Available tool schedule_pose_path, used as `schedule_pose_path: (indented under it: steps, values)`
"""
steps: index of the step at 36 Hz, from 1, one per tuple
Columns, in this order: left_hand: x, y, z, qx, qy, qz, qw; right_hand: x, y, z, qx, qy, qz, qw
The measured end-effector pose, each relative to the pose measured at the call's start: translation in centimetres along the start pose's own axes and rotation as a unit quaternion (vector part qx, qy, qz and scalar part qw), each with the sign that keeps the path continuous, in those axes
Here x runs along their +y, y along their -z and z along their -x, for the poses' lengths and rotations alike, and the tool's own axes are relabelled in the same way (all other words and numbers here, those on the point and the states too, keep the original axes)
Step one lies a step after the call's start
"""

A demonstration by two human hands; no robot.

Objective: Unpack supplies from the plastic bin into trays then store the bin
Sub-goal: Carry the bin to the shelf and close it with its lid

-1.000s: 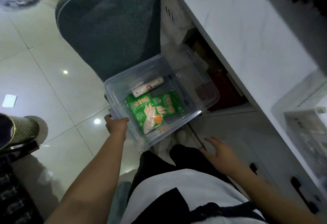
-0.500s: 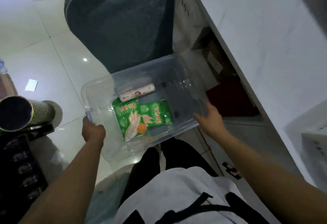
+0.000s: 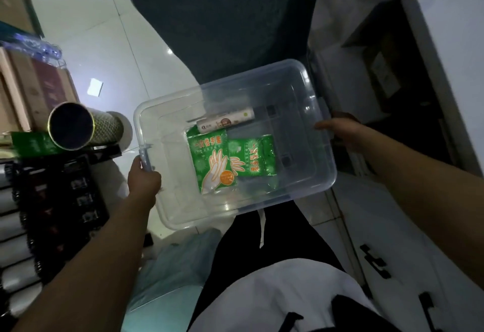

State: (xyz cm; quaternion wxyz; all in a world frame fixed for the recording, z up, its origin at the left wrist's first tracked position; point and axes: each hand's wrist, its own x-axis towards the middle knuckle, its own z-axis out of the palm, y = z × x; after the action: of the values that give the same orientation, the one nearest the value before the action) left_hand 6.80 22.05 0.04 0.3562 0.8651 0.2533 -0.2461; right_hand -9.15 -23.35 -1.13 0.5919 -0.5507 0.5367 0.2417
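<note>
A clear plastic bin point(image 3: 301, 179) hangs in the air between both hands, above the person's legs. The left hand point(image 3: 144, 178) has its grip closed on the left rim; the right hand point(image 3: 340, 132) clasps the right rim. Between the grips, on the bin's floor, lie two green glove packets point(image 3: 212, 158) and a white tube point(image 3: 225, 122) touching them.

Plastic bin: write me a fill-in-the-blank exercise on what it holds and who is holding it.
1. The plastic bin is held by ____ hands, the left hand and the right hand.
2. Inside lie two ____ glove packets, side by side.
3. The white roll lies ____ the bin.

Missing words: two; green; inside
</note>
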Motion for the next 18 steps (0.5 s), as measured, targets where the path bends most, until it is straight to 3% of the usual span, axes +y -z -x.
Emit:
schedule_pose_path:
  steps: [4,11,15,18]
  values:
    - [0.9,0.6,0.5,-0.018,0.02,-0.016,1.0,-1.1,-1.5,0.5,0.04,0.057,-0.016,0.997]
    - [2.2,2.7,0.1,-0.119,0.107,0.012,0.987,1.2,-3.0,6.3,0.104,0.037,-0.046,0.993]
    - [0.8,2.8,-0.2,-0.174,0.075,-0.043,0.981,6.7,-3.5,11.4,0.178,0.017,-0.062,0.982]
    - [0.2,2.6,-0.4,-0.201,0.006,-0.114,0.973,10.8,-5.2,15.4,0.253,0.02,-0.076,0.964]
